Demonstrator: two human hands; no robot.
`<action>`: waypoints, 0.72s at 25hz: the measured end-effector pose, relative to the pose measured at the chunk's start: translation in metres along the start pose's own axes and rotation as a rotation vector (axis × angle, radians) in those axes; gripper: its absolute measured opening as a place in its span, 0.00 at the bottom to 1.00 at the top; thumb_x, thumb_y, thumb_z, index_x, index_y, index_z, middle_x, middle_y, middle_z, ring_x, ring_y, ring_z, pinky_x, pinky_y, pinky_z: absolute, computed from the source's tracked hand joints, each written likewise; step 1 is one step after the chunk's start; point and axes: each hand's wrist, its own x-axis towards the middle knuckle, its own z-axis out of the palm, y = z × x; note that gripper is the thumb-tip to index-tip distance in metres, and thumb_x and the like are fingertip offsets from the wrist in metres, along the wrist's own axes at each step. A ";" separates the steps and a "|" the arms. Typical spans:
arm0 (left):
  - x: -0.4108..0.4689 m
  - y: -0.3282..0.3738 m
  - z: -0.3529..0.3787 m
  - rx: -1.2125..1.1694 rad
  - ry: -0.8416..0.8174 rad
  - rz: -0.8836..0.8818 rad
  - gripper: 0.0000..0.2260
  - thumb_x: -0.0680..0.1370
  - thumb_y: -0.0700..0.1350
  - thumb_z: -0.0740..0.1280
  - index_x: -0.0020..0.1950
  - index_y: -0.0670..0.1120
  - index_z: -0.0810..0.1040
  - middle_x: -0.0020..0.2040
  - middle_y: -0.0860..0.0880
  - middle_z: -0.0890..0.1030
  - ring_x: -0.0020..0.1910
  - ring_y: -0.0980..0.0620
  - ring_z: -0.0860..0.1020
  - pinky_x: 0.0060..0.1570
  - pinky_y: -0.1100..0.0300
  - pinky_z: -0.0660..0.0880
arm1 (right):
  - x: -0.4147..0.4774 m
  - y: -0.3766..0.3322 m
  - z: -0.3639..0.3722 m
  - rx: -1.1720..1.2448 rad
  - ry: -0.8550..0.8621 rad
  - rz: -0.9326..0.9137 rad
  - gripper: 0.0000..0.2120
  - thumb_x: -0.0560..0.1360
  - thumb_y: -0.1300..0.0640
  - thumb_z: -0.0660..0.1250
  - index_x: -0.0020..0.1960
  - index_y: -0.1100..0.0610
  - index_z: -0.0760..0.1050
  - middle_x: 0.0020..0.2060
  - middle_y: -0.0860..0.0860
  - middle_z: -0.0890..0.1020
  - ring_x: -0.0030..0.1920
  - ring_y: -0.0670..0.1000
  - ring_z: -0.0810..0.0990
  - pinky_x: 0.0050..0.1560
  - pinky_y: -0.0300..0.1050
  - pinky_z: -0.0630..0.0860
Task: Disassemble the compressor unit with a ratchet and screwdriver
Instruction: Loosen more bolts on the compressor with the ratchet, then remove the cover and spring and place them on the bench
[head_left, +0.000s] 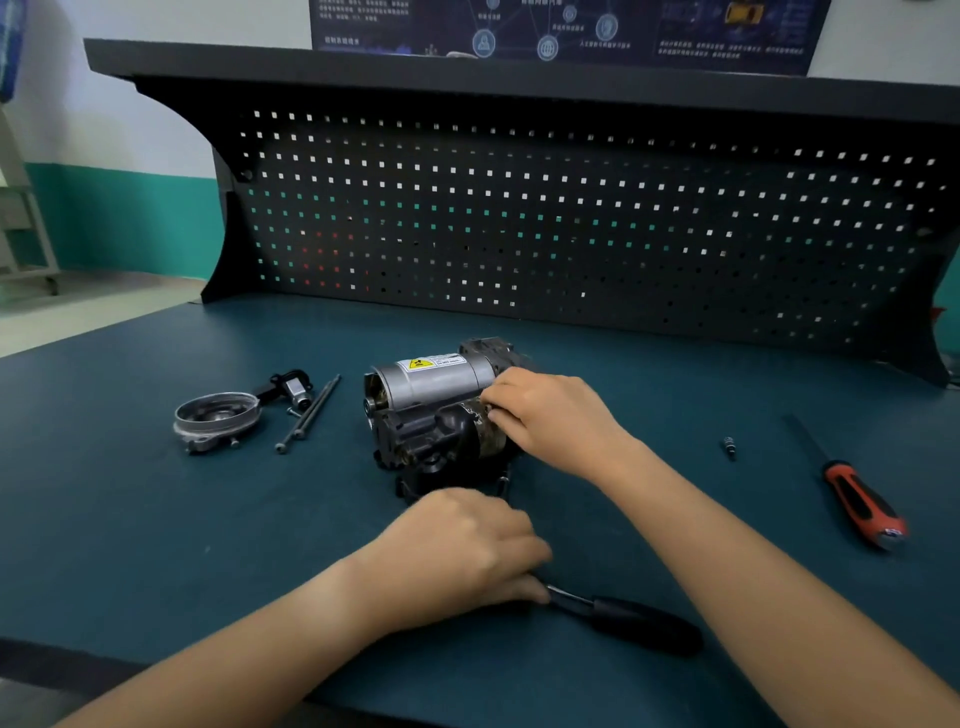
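Note:
The compressor unit (436, 410), a silver cylinder with a yellow warning label on a black housing, lies at the middle of the blue bench. My right hand (545, 415) rests on its right side with fingers curled onto the body. My left hand (462, 551) sits just in front of the unit and grips the head end of the ratchet (623, 618), whose black handle points right toward me. A red and black screwdriver (852, 493) lies far right.
A removed round metal cover (215, 421), a small black bracket part (291, 389) and two long bolts (309, 413) lie left of the unit. A small bit (730, 447) lies right. The pegboard (571, 223) backs the bench (156, 519).

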 end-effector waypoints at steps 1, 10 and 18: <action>-0.004 -0.007 -0.002 -0.008 0.096 -0.075 0.13 0.75 0.52 0.64 0.42 0.46 0.83 0.36 0.51 0.81 0.34 0.52 0.78 0.33 0.59 0.74 | -0.002 -0.001 0.001 0.000 0.007 0.011 0.15 0.81 0.51 0.53 0.63 0.52 0.71 0.59 0.47 0.74 0.57 0.51 0.75 0.46 0.46 0.71; -0.041 -0.058 -0.006 -0.191 0.108 -0.984 0.27 0.70 0.57 0.71 0.65 0.47 0.72 0.60 0.49 0.76 0.58 0.48 0.75 0.54 0.53 0.72 | 0.000 -0.047 -0.002 0.489 0.361 -0.093 0.08 0.75 0.61 0.65 0.50 0.65 0.77 0.44 0.58 0.80 0.44 0.58 0.79 0.45 0.51 0.74; -0.069 -0.058 -0.031 -0.364 0.099 -0.933 0.24 0.66 0.54 0.76 0.60 0.55 0.75 0.54 0.58 0.79 0.55 0.57 0.77 0.58 0.61 0.71 | -0.001 -0.032 -0.013 1.282 0.510 0.548 0.09 0.73 0.66 0.67 0.40 0.53 0.80 0.31 0.42 0.81 0.32 0.40 0.79 0.39 0.33 0.76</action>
